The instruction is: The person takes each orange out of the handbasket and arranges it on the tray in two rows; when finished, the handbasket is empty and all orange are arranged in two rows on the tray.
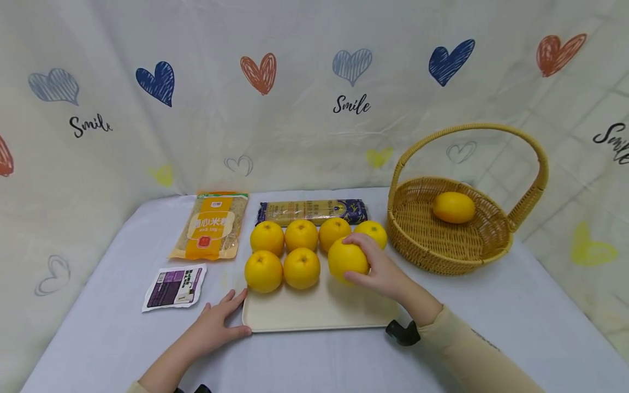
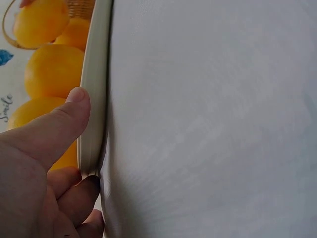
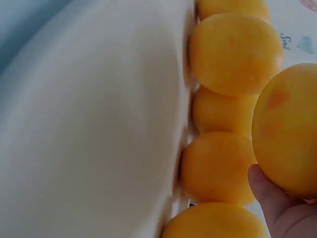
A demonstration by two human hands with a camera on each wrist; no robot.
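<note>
My right hand (image 1: 377, 268) grips an orange (image 1: 346, 263) over the right part of a cream tray (image 1: 319, 315). In the right wrist view the thumb presses against this held orange (image 3: 287, 131). Several other oranges stand on the tray in two rows, among them a front-row orange (image 1: 302, 268) and a back-row orange (image 1: 267, 238). At the tray's left front corner rests my left hand (image 1: 214, 326), fingers spread along the edge. Its thumb (image 2: 74, 111) lies along the tray's rim (image 2: 95, 89) in the left wrist view.
A wicker basket (image 1: 427, 256) with a tall handle stands at the back right, one orange (image 1: 454, 207) inside. Behind the tray lies a noodle packet (image 1: 314, 210). To the left are an orange-labelled food bag (image 1: 211, 226) and a small purple-and-white packet (image 1: 174, 287). A printed curtain hangs behind.
</note>
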